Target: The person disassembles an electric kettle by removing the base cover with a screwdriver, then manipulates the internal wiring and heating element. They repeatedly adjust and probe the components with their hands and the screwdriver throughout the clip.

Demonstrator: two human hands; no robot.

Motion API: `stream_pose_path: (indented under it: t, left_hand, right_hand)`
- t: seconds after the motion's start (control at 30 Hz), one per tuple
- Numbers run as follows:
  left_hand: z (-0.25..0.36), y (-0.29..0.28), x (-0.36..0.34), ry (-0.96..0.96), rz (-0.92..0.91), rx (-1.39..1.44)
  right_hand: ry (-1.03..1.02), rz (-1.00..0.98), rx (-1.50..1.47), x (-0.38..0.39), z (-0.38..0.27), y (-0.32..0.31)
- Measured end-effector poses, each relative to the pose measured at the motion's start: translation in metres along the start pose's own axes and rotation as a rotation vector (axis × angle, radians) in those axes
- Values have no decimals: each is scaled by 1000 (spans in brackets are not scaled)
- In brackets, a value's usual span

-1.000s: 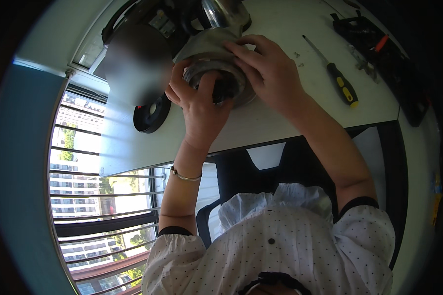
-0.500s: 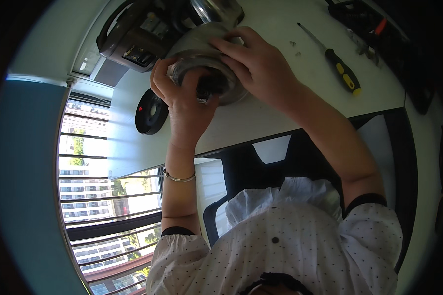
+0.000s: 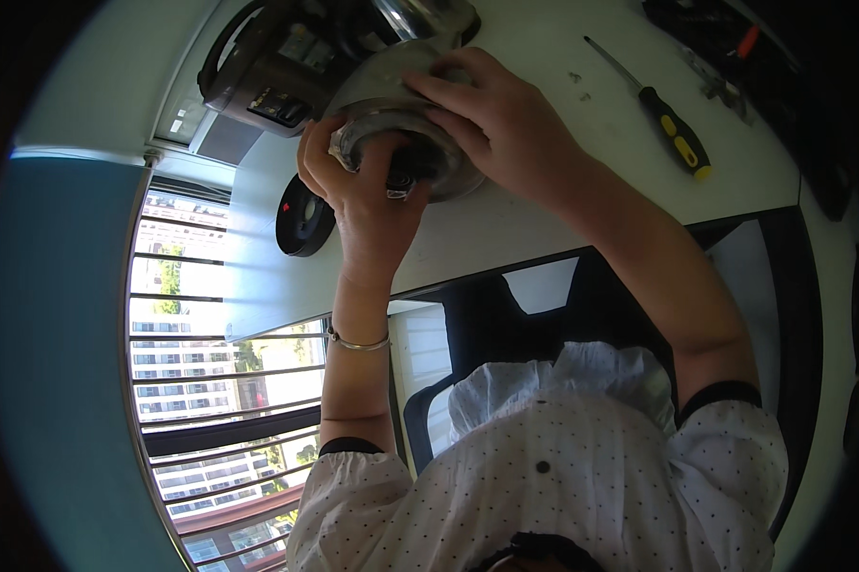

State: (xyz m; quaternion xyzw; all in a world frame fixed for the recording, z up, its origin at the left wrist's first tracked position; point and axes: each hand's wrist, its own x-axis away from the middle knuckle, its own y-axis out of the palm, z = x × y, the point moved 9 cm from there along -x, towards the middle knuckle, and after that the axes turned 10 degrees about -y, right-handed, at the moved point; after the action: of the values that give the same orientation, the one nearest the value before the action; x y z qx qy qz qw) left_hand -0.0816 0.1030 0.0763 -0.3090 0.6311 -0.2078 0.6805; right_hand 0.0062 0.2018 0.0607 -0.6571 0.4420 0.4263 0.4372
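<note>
A rounded metal vessel (image 3: 377, 81), looking like a kettle body, lies tipped on the table with its round open end towards me. A black part (image 3: 403, 179) shows inside that opening. My left hand (image 3: 368, 195) is closed at the opening: some fingers curl over the left rim, while finger and thumb reach in around the black part. Their tips are partly hidden. My right hand (image 3: 501, 119) grips the vessel's right side, fingers bent on top and against the rim. Left of the vessel, a black round cover (image 3: 306, 217) with a red mark stands on its edge.
A yellow-and-black screwdriver (image 3: 673, 133) lies to the right, with small bits (image 3: 579, 86) near its tip. Further right is a black tool case (image 3: 715, 43). A dark rice cooker (image 3: 282, 81) and a shiny metal pot (image 3: 415, 14) stand behind. A blinded window (image 3: 224, 362) is left.
The whole view has shifted slightly, moving things a little to the right. Within the vessel's opening, my left finger and thumb have shifted a little around the black part. Both hands keep their hold.
</note>
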Motion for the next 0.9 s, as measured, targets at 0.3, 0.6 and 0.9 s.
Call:
stream_pose_path:
  t: [0.3, 0.6, 0.9]
  left_hand:
    - [-2, 1, -4, 1, -10, 83]
    - [-5, 2, -4, -18, -3, 97]
    - [-5, 1, -2, -13, 10, 111]
  right_hand:
    - [13, -55, 61, 2, 2, 4]
    - [16, -60, 47, 0, 0, 4]
    - [16, -31, 17, -1, 0, 0]
